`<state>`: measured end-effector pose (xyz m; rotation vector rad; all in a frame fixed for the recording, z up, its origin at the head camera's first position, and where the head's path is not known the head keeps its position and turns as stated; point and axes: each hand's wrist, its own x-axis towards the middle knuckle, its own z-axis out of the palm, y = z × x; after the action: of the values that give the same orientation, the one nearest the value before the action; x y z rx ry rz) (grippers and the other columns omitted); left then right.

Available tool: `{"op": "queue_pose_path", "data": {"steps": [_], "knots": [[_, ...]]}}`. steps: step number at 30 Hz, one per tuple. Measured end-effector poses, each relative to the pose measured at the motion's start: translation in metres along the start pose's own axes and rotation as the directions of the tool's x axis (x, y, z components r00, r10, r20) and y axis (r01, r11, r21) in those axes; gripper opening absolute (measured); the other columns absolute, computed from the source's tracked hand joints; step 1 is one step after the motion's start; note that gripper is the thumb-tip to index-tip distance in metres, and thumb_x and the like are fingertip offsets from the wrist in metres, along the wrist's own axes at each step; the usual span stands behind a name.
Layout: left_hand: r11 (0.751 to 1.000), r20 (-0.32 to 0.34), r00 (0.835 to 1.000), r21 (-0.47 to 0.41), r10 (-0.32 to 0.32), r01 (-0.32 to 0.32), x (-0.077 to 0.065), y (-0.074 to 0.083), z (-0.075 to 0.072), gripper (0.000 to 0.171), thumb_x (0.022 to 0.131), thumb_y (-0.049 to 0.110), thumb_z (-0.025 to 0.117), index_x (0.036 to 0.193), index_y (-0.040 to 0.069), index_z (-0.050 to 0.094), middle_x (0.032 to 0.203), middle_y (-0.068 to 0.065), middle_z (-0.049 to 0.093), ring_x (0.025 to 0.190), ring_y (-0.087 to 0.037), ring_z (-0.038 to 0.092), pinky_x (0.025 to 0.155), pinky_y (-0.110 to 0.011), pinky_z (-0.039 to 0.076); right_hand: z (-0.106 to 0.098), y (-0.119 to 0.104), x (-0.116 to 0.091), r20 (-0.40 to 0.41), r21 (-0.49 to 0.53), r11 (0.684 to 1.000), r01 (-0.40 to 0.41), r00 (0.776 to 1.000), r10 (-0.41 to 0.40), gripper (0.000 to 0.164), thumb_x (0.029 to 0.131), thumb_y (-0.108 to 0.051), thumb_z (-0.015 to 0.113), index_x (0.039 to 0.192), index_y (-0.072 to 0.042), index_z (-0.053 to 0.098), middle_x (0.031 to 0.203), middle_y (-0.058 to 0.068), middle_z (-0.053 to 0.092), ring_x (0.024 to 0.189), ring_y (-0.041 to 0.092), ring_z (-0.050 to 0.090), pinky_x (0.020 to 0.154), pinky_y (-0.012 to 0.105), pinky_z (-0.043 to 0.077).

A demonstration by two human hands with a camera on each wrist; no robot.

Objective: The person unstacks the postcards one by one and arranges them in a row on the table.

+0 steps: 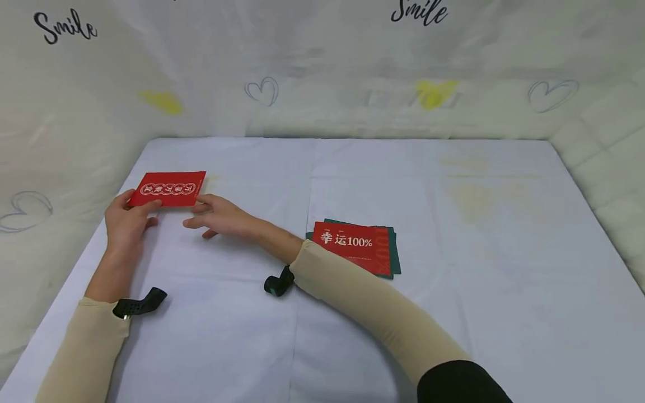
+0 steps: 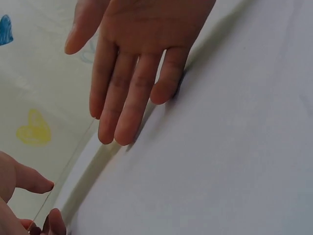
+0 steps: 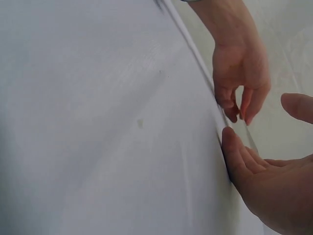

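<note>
At the table's far left, my left hand (image 1: 126, 225) pinches a flat red envelope (image 1: 173, 179) by its lower left side, thumb on top. White characters in linked rings run across its face. Close to the envelope's lower right corner is my right hand (image 1: 224, 215), palm turned inward and fingers extended; whether the fingertips touch it I cannot tell. The left wrist view shows the right hand (image 2: 142, 63) with its fingers straight, and part of the left hand (image 2: 12, 196) in the corner. In the right wrist view only a red sliver shows at the left hand's fingers.
Right of centre lies a small stack: a red envelope (image 1: 355, 249) printed "100%" on top of green ones (image 1: 396, 258). My right forearm reaches over its lower left part. A white cloth covers the table (image 1: 478, 313), with pale walls behind and at the sides.
</note>
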<state>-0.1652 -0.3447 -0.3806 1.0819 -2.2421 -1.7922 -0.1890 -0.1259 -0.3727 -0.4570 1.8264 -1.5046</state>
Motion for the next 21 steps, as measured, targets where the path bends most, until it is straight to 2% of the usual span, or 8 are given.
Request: {"op": "queue_pose_path", "data": {"steps": [2,5,11,14,17,19,21], "knots": [[0.995,-0.009,1.0,0.1,0.014,-0.013,0.002,0.0,-0.002,0.088,0.096,0.043,0.071,0.167,0.033,0.02,0.175,0.006,0.021,0.135,-0.006,0.034,0.076,-0.007,0.052,0.001,-0.001,0.001,0.006,-0.003,1.0,-0.002,1.0,0.002,0.075,0.1,-0.029,0.068,0.163,-0.014,0.031,0.157,0.002,0.055,0.101,0.023,0.077,0.094,0.024,0.056],[0.97,-0.013,0.999,0.242,0.034,-0.03,0.003,-0.001,-0.01,0.085,0.099,0.048,0.064,0.168,0.03,0.016,0.175,0.002,0.021,0.139,-0.011,0.035,0.079,-0.006,0.051,0.006,-0.004,0.005,0.025,-0.004,1.0,-0.013,1.0,0.013,0.074,0.1,-0.03,0.067,0.163,-0.013,0.032,0.157,0.001,0.055,0.104,0.022,0.077,0.095,0.024,0.057],[0.926,0.016,0.998,0.372,0.064,-0.065,0.004,-0.003,-0.028,0.087,0.103,0.048,0.055,0.169,0.019,0.006,0.176,-0.013,0.015,0.145,-0.029,0.034,0.064,-0.004,0.047,0.018,-0.004,0.015,0.053,0.047,0.999,-0.014,0.999,0.012,0.073,0.1,-0.028,0.068,0.162,-0.013,0.033,0.154,0.0,0.058,0.105,0.018,0.076,0.089,0.024,0.06],[0.905,0.026,0.998,0.42,0.063,-0.068,0.004,-0.001,-0.03,0.088,0.104,0.048,0.052,0.168,0.013,0.002,0.175,-0.019,0.013,0.144,-0.035,0.035,0.062,-0.007,0.048,0.021,-0.004,0.016,0.061,0.083,0.996,-0.025,0.998,0.02,0.073,0.1,-0.026,0.069,0.162,-0.012,0.034,0.153,0.001,0.059,0.11,0.016,0.074,0.088,0.026,0.062],[0.875,0.037,0.997,0.478,0.066,-0.076,0.005,0.0,-0.028,0.088,0.105,0.046,0.05,0.168,0.008,0.0,0.174,-0.023,0.012,0.151,-0.04,0.031,0.089,-0.023,0.061,0.021,-0.003,0.016,0.059,0.114,0.993,-0.037,0.998,0.031,0.072,0.1,-0.023,0.068,0.162,-0.011,0.033,0.151,0.003,0.06,0.117,0.015,0.071,0.091,0.028,0.062],[0.86,0.047,0.996,0.503,0.08,-0.092,0.006,0.0,-0.024,0.088,0.105,0.045,0.049,0.167,0.006,0.0,0.174,-0.025,0.011,0.155,-0.043,0.027,0.107,-0.041,0.056,0.019,-0.003,0.016,0.055,0.127,0.991,-0.038,0.998,0.031,0.072,0.1,-0.021,0.068,0.162,-0.01,0.033,0.149,0.004,0.062,0.12,0.014,0.07,0.092,0.029,0.062],[0.849,0.057,0.993,0.516,0.102,-0.117,0.006,0.001,-0.02,0.088,0.106,0.043,0.049,0.167,0.004,0.0,0.173,-0.026,0.011,0.158,-0.045,0.024,0.117,-0.056,0.044,0.017,-0.002,0.015,0.052,0.137,0.99,-0.03,0.998,0.023,0.071,0.1,-0.019,0.068,0.161,-0.009,0.034,0.144,0.004,0.065,0.117,0.012,0.069,0.092,0.03,0.062]]}}
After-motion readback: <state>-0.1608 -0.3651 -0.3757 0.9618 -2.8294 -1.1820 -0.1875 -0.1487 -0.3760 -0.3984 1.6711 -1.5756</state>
